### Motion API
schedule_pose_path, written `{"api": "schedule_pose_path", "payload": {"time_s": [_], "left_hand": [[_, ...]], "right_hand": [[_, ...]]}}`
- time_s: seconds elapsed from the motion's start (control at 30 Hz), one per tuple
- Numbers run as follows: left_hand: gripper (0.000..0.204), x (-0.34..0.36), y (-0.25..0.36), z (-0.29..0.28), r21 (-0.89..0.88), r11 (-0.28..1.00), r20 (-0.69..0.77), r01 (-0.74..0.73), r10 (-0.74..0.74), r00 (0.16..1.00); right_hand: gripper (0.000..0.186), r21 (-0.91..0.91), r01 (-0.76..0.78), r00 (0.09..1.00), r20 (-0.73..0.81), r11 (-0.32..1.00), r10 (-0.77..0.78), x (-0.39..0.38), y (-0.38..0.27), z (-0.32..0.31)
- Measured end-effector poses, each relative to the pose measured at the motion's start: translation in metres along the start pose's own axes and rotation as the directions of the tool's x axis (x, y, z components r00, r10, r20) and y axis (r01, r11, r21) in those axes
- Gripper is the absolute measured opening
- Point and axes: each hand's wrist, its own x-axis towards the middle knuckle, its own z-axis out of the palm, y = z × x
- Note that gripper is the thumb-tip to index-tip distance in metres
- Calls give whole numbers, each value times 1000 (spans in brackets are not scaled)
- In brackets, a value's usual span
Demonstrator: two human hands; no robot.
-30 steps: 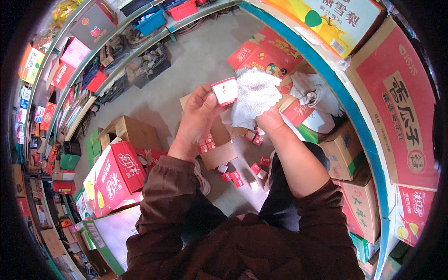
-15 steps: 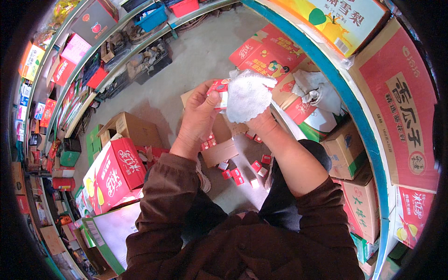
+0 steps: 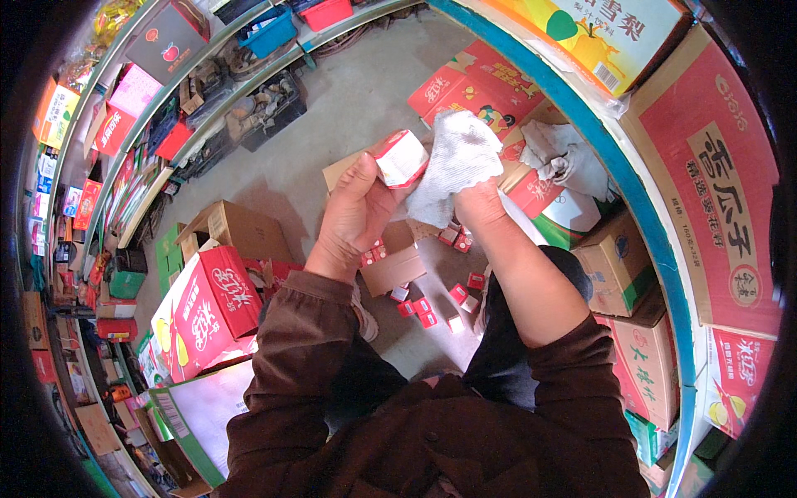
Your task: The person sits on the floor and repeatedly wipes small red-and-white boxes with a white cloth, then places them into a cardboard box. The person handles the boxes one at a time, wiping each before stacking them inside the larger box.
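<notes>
My left hand [image 3: 357,207] is closed around a small red-and-white box [image 3: 402,157], raised in the middle of the view. Just to its right, my right hand [image 3: 476,201] grips a pale, crumpled cloth [image 3: 457,149], which covers most of its fingers. Below my hands, an opened cardboard carton [image 3: 393,271] lies on the floor, with several small red-and-white boxes [image 3: 427,318] scattered beside it and between my feet.
Shelves [image 3: 124,191] packed with boxes and bins curve along the left. Large red cartons [image 3: 214,295] stand near my left leg. A teal-edged shelf [image 3: 628,174] with big cartons [image 3: 714,183] runs along the right, cardboard boxes [image 3: 610,257] and a crumpled cloth [image 3: 564,158] below it.
The small box has been turned in my left hand to show another face. The cloth in my right hand has shifted about, moving up and right since the middle frame.
</notes>
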Motion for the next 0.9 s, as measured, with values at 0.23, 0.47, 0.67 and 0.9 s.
{"api": "schedule_pose_path", "payload": {"time_s": [0.23,0.47,0.67,0.9], "left_hand": [[54,4,1,-1,-20,998,-24,-53,53,998],[36,4,2,-4,3,995,-25,-97,97,995],[28,4,3,-8,123,992,-20,-30,33,999],[28,-1,-7,-8,324,939,-15,-110,121,992]], "right_hand": [[49,213,-64,962,273,975,4,-6,0,-19],[48,163,-119,934,354,979,54,2,-7,-25],[45,80,-90,919,390,993,52,8,-8,-40],[39,-4,158,956,251,987,-152,2,-4,-22]]}}
